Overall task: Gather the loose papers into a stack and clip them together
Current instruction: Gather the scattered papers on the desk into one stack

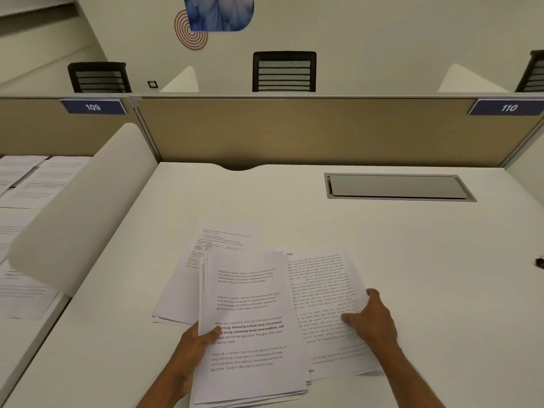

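While the left hand (194, 346) pinches the stack (250, 328) at its left edge, thumb on top of the print and fingers hidden beneath, the right hand (368, 319) lies flat on a loose sheet (321, 293), fingers spread, palm down, closed on nothing. Stack held partly raised off the desk (412, 245); its near edges fan unevenly, not squared.

Risks, as judged:
- One-edge pinch on a thick stack; the right side hangs unsupported. Lower sheets could slide out and splay if the hand tilts or loosens.
- Right hand has only palm friction on the loose sheet. Dragging it leftward could buckle or crease it against the stack's edge instead of sliding it under or over.
- More sheets (188, 284) lie under and behind the stack to the left, partly covered. Easy to leave behind when the pile is lifted.
- Uneven edges; clipping before tapping square would catch only some sheets.

Positions: loose sheet lies just right of the stack, its left margin tucked under the stack's right edge, print upside down to the viewer. Left-hand sheets touch the stack from below. A small dark object (540, 262) sits at the far right edge of the desk, well apart from both hands; possibly the clip, too small to tell.
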Demonstrator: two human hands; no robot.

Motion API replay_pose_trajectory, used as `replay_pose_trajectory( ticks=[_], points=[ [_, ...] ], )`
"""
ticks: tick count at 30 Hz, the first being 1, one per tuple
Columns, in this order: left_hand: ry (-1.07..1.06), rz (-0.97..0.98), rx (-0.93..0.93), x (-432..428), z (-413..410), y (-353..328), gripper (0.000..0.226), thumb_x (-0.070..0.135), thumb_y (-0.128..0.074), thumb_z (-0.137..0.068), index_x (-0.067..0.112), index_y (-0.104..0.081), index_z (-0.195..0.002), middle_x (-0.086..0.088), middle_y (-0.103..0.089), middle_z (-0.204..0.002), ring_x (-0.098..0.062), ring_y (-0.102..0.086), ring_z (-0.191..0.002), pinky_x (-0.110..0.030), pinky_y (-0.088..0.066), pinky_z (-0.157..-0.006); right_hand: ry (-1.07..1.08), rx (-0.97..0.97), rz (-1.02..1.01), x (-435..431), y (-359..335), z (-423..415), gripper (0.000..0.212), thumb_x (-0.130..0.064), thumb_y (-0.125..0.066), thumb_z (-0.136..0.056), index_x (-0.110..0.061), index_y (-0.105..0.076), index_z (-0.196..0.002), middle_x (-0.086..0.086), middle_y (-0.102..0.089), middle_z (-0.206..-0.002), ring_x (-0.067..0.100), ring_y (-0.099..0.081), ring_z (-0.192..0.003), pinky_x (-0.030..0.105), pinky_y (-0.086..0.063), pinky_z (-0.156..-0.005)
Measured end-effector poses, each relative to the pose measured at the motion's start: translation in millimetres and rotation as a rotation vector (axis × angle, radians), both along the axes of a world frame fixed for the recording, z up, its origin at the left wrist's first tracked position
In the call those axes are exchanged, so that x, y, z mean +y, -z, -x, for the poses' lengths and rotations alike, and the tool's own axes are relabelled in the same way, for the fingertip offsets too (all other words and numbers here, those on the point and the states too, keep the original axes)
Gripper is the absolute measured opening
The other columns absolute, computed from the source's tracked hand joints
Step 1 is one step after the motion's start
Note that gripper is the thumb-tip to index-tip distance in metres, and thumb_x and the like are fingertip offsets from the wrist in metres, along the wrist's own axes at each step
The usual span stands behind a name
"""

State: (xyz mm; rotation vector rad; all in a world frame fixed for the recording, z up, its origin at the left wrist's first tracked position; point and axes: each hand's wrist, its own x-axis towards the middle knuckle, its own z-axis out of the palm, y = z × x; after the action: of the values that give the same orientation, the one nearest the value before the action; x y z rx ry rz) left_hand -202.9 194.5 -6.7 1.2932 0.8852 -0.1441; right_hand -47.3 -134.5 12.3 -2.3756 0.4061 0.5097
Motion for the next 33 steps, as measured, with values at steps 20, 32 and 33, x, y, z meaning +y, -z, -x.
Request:
replay_pose_trajectory(
  ticks=[20, 32, 33],
  points=[
    [-0.008, 0.115, 0.001, 3.3, 0.8, -6.9, 0.035, 0.012, -0.068, -0.094, 0.006, -0.066, -0.128, -0.019, -0.078, -0.113, -0.041, -0.075, -0.103, -0.057, -0.058, -0.094, 0.344, -0.237, -0.693, -41.1, -22.3, -27.9, 0.012, 0.0, -0.071, -0.09, -0.012, -0.074, -0.094, 0.013, -0.077, -0.09, 0.02, -0.073, -0.068, 0.028, -0.063, -0.063],
    [0.059, 0.04, 0.023, 3.0, -0.7, -14.5, 0.061, 0.065, -0.054, -0.092, 0.026, -0.061, -0.139, 0.004, -0.069, -0.135, -0.013, -0.066, -0.122, -0.034, -0.052, -0.103, 0.103, -0.045, -0.688, 104.0, 18.5, 53.2, 0.012, -0.004, -0.066, -0.095, -0.011, -0.075, -0.09, 0.004, -0.082, -0.087, 0.027, -0.078, -0.086, 0.044, -0.063, -0.085],
    [0.06, 0.078, 0.012, 4.0, 0.0, -13.4, 0.055, 0.059, -0.062, -0.09, 0.025, -0.065, -0.133, 0.003, -0.075, -0.126, -0.015, -0.073, -0.113, -0.031, -0.059, -0.091, 0.09, -0.041, -0.671, 109.3, 18.8, 56.8, 0.011, -0.006, -0.066, -0.095, -0.012, -0.074, -0.092, 0.002, -0.082, -0.088, 0.024, -0.078, -0.086, 0.042, -0.063, -0.085]
  ],
)
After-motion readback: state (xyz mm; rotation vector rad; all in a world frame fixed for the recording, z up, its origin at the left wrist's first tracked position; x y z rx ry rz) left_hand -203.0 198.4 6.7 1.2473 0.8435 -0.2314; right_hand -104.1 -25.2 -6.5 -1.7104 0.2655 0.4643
